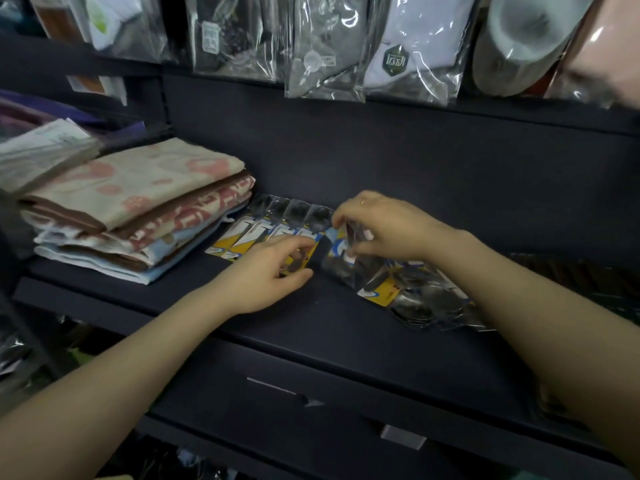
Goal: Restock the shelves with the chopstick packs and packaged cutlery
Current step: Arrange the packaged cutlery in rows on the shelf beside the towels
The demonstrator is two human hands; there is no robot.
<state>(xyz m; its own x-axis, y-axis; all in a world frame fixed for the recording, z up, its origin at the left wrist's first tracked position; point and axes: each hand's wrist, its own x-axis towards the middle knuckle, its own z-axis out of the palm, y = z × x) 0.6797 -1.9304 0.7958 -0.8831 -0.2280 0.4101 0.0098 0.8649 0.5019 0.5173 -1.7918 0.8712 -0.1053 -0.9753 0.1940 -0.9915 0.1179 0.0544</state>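
Observation:
Several packaged spoons with yellow and white cards lie in an overlapping row (pixel 273 223) on the dark shelf (pixel 346 323), beside the towels. My left hand (pixel 266 271) lies on the row's right end, its fingers curled round the last pack there. My right hand (pixel 377 225) pinches the top of one clear cutlery pack (pixel 341 252), held tilted just right of the row. A loose heap of more cutlery packs (pixel 415 296) lies under and right of my right wrist.
A stack of folded towels (pixel 138 209) fills the shelf's left end. Bagged socks (pixel 408 46) and other bagged goods hang above the shelf's back wall. A dark patterned item (pixel 588 282) lies at the far right. Lower shelf edges (pixel 346 410) run below.

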